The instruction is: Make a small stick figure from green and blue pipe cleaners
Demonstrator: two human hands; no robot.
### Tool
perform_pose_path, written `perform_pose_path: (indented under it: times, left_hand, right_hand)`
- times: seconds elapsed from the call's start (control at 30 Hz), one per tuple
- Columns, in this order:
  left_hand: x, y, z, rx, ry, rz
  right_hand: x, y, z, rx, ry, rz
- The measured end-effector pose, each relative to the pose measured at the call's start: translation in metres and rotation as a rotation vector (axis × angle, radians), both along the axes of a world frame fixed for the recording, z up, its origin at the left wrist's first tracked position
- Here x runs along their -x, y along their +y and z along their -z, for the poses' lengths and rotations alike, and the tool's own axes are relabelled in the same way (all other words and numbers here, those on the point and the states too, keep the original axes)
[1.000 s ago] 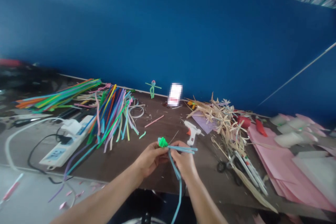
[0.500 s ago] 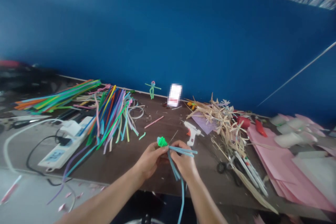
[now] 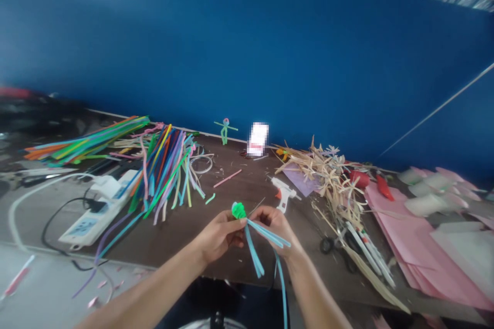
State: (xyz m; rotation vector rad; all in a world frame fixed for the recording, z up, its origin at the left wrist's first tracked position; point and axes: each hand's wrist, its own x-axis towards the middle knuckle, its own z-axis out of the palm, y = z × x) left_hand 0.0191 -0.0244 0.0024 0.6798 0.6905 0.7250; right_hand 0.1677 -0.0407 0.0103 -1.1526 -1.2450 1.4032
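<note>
The right hand point(image 3: 276, 229) has slid rightward along the light blue pipe cleaners point(image 3: 268, 234), and its curled fingers pinch them as they fan toward the near right. The left hand point(image 3: 219, 236) grips the green pipe-cleaner bud point(image 3: 239, 210) above the table point(image 3: 185, 239), with a glue gun point(image 3: 283, 193) just beyond.

Dark wooden table point(image 3: 173, 249) — pipe cleaners point(image 3: 165, 175), power strip point(image 3: 94, 223), glue gun point(image 3: 282, 191).
</note>
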Motion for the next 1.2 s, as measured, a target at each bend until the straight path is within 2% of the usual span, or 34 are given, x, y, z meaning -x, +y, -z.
perform_pose_path:
  times: [0.1, 0.2, 0.3, 0.4, 0.47, 0.53, 0.67, 0.73, 0.83, 0.9, 1.1, 1.2]
  left_hand:
    - [0.006, 0.003, 0.000, -0.040, 0.073, 0.050]
    - [0.010, 0.008, -0.004, -0.193, 0.202, 0.092]
    - [0.013, 0.010, -0.010, -0.339, 0.348, 0.144]
    - [0.016, 0.011, -0.013, -0.458, 0.447, 0.207]
    - [0.018, 0.012, -0.011, -0.565, 0.537, 0.196]
    - [0.019, 0.013, -0.008, -0.677, 0.645, 0.149]
    - [0.017, 0.013, -0.002, -0.814, 0.857, 0.028]
    - [0.015, 0.011, -0.001, -0.833, 0.907, -0.030]
    - [0.012, 0.009, -0.001, -0.791, 0.872, -0.091]
    - [0.010, 0.008, -0.001, -0.694, 0.791, -0.113]
    - [0.008, 0.008, -0.004, -0.166, 0.352, -0.111]
    - [0.009, 0.008, -0.007, -0.005, 0.209, -0.100]
  right_hand:
    - [-0.004, 0.001, -0.010, -0.133, -0.204, -0.011]
    - [-0.012, 0.004, -0.015, -0.160, -0.380, -0.071]
    - [-0.017, 0.009, -0.017, -0.077, -0.403, -0.203]
    - [-0.017, 0.012, -0.020, 0.113, -0.333, -0.273]
    - [-0.014, 0.011, -0.021, 0.217, -0.306, -0.240]
    - [-0.010, 0.008, -0.021, 0.250, -0.292, -0.175]
    - [-0.001, -0.001, -0.017, 0.225, -0.344, -0.055]
    - [0.004, -0.006, -0.016, 0.136, -0.440, 0.003]
    - [0.011, -0.015, -0.019, -0.105, -0.638, 0.075]
    - [0.016, -0.021, -0.022, -0.248, -0.750, 0.122]
    - [0.025, -0.031, -0.017, -0.490, -0.964, 0.137]
    - [0.025, -0.032, -0.011, -0.571, -1.079, 0.129]
